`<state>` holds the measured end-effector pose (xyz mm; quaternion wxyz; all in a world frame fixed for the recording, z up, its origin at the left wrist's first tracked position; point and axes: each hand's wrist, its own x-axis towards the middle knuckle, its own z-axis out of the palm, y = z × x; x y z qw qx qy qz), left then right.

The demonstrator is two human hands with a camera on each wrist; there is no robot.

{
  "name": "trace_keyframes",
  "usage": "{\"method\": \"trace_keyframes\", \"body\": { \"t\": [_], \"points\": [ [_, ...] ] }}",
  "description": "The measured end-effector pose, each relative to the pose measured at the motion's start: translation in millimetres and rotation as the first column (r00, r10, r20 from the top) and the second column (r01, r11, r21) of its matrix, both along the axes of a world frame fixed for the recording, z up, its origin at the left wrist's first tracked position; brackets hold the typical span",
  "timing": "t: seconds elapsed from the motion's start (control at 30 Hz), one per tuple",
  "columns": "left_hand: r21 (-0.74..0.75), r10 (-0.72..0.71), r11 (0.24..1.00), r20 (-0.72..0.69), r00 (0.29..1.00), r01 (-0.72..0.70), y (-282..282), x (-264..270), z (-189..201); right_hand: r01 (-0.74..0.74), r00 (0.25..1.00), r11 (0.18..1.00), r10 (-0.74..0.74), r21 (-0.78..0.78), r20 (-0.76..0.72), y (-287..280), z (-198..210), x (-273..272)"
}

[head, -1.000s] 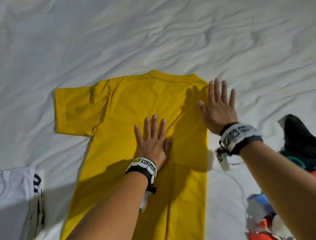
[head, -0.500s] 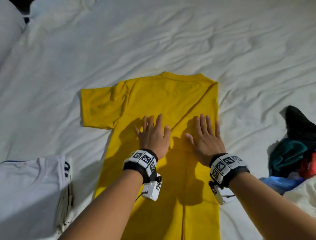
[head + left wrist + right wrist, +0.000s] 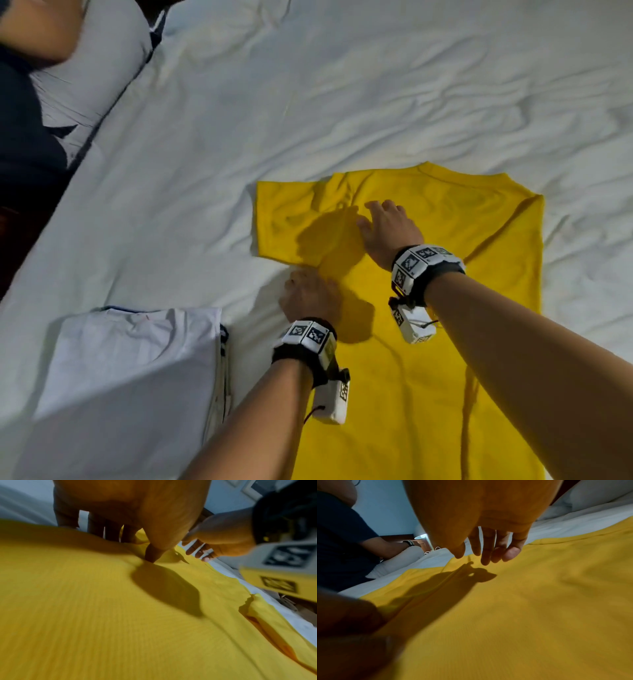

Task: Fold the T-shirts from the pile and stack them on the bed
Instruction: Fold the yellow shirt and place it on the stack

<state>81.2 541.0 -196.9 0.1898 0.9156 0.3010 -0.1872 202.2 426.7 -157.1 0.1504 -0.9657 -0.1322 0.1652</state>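
A yellow T-shirt (image 3: pixel 428 377) lies flat on the white bed (image 3: pixel 342 102), collar away from me. Its right side is folded in and its left sleeve (image 3: pixel 284 219) is spread out. My left hand (image 3: pixel 298 281) is at the shirt's left edge just under the sleeve. In the left wrist view its fingers (image 3: pixel 96 530) point down at the cloth edge and the thumb tip (image 3: pixel 150 557) presses the yellow T-shirt (image 3: pixel 102 615). My right hand (image 3: pixel 373 212) hovers over the shoulder seam. Its fingers (image 3: pixel 488 553) hang relaxed, holding nothing, just above the yellow T-shirt (image 3: pixel 522 615).
A folded white garment (image 3: pixel 137 377) lies at the lower left, close to my left forearm. A pillow (image 3: pixel 92 68) and another person's arm (image 3: pixel 37 27) and dark clothing are at the top left. Rumpled sheet stretches beyond the collar and to the right.
Both hands have left the middle of the shirt and moved left to the sleeve side, no longer pressed flat. The view has swung left, so the clothes pile on the right is out of frame.
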Motion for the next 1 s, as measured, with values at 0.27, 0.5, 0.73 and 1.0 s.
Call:
{"method": "trace_keyframes", "body": {
  "t": [0.27,0.5,0.73,1.0],
  "points": [
    [0.024,-0.063,0.998,-0.035,0.997,0.064,2.4,16.1,-15.2,0.201,0.978,0.974,-0.193,0.103,-0.083,48.9,-27.9,64.1],
    [-0.171,0.040,0.985,0.078,0.996,-0.026,3.3,12.6,12.1,0.278,0.961,0.936,-0.270,0.215,-0.063,37.0,-31.3,65.2],
    [-0.238,0.030,0.970,0.341,0.939,0.056,-59.1,-11.5,51.2,0.208,0.971,0.950,-0.229,0.231,0.066,-38.4,3.9,52.7],
    [-0.119,-0.149,0.976,0.239,0.960,0.181,-159.9,-15.4,31.5,0.142,0.989,0.984,-0.146,0.108,0.031,-116.8,13.3,54.1]
  ]
}}
